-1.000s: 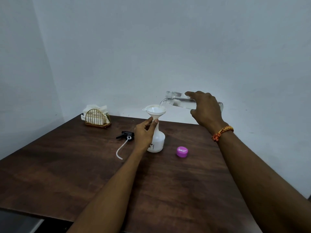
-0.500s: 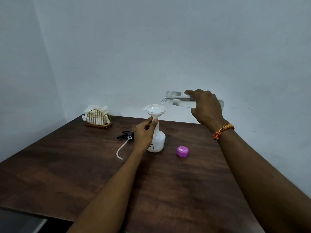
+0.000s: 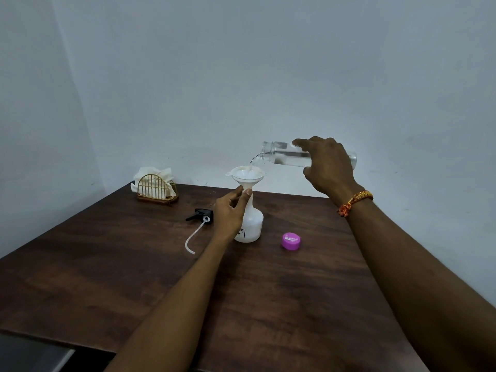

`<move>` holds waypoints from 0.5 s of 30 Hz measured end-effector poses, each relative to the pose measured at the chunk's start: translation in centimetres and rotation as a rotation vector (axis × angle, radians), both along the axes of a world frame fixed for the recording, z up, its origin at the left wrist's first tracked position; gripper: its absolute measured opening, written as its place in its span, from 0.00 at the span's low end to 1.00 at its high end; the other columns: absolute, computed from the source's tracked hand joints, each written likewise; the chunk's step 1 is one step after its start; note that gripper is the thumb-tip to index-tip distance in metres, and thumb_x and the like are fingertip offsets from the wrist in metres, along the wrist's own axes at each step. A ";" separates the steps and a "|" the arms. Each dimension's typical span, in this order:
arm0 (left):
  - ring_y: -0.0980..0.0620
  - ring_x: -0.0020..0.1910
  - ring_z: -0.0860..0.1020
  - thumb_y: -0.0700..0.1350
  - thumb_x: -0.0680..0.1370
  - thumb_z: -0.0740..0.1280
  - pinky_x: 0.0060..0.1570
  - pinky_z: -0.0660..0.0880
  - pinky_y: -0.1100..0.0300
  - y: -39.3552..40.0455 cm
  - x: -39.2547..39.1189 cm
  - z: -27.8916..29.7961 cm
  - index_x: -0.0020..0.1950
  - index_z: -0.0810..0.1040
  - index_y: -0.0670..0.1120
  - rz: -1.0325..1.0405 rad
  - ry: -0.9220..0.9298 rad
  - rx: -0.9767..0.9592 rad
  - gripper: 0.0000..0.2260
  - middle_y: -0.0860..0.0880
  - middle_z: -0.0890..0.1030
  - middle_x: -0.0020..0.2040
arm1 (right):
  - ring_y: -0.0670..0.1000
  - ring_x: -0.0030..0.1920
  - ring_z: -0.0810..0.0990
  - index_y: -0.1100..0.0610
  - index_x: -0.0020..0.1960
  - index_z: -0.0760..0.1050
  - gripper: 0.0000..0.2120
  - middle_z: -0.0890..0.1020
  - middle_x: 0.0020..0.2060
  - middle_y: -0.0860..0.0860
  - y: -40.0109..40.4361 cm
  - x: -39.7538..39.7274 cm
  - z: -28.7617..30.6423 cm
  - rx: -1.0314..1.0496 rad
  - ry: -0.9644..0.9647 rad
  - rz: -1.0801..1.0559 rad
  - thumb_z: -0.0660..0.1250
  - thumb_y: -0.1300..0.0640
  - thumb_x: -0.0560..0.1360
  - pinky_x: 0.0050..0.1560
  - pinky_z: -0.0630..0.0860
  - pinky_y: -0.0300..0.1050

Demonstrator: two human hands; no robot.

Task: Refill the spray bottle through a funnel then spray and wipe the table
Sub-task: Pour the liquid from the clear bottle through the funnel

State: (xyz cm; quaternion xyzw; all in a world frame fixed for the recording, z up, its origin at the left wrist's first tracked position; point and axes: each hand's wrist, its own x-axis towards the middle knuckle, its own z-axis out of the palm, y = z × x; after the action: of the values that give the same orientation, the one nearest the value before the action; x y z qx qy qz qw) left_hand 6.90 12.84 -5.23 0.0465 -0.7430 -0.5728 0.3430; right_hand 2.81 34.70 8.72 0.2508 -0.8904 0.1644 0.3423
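Observation:
A white spray bottle point(image 3: 252, 224) stands upright on the dark wooden table point(image 3: 134, 277), with a white funnel point(image 3: 248, 175) seated in its neck. My left hand point(image 3: 230, 210) pinches the bottle's neck just under the funnel. My right hand point(image 3: 326, 165) holds a clear water bottle point(image 3: 279, 156) tipped nearly level, its open mouth over the funnel, and a thin stream of water falls into the funnel. The black spray head point(image 3: 200, 214) with its white dip tube lies on the table left of the bottle.
A pink cap point(image 3: 291, 241) lies right of the spray bottle. A gold wire holder with white napkins point(image 3: 155, 187) stands at the table's far left corner. Pale walls close in behind and on the left. The table's near edge drops off at bottom left.
Both hands have stayed almost still. The clear bottle stays tipped over the funnel, and the pouring goes on.

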 end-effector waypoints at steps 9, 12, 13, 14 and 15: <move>0.57 0.67 0.78 0.53 0.82 0.71 0.57 0.73 0.68 0.0 0.0 0.0 0.67 0.83 0.43 0.001 0.015 0.007 0.18 0.46 0.80 0.71 | 0.63 0.59 0.80 0.50 0.75 0.77 0.33 0.85 0.60 0.54 0.0 -0.2 0.4 0.008 0.007 0.001 0.71 0.70 0.72 0.64 0.76 0.58; 0.60 0.64 0.78 0.53 0.82 0.71 0.54 0.73 0.71 0.0 0.0 -0.1 0.67 0.84 0.44 -0.001 0.016 0.004 0.18 0.46 0.80 0.71 | 0.63 0.59 0.79 0.50 0.75 0.77 0.34 0.85 0.61 0.54 0.0 -0.2 0.4 0.013 0.000 -0.002 0.71 0.69 0.72 0.65 0.75 0.58; 0.62 0.62 0.79 0.53 0.82 0.71 0.53 0.73 0.71 0.0 0.0 -0.1 0.67 0.83 0.44 0.000 0.014 0.008 0.18 0.47 0.81 0.70 | 0.63 0.59 0.80 0.50 0.75 0.77 0.34 0.85 0.60 0.54 0.0 -0.2 0.4 0.015 0.001 -0.002 0.71 0.69 0.72 0.64 0.75 0.58; 0.64 0.59 0.79 0.53 0.82 0.71 0.53 0.73 0.71 0.0 0.0 -0.1 0.67 0.83 0.44 -0.001 0.015 0.012 0.18 0.47 0.81 0.70 | 0.63 0.59 0.80 0.50 0.75 0.77 0.34 0.85 0.60 0.54 0.0 -0.2 0.4 0.016 0.004 -0.003 0.71 0.69 0.72 0.64 0.75 0.59; 0.66 0.58 0.79 0.53 0.82 0.71 0.53 0.73 0.71 0.1 0.0 0.0 0.67 0.84 0.44 -0.003 0.015 0.013 0.17 0.47 0.81 0.70 | 0.63 0.59 0.80 0.50 0.75 0.77 0.34 0.85 0.60 0.54 -0.1 -0.2 0.4 0.018 0.007 -0.003 0.71 0.69 0.71 0.64 0.76 0.59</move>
State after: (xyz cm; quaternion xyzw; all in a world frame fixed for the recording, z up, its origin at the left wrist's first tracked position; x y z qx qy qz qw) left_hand 6.91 12.91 -5.26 0.0432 -0.7368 -0.5783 0.3475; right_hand 2.59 34.65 9.10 0.2531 -0.8909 0.1551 0.3437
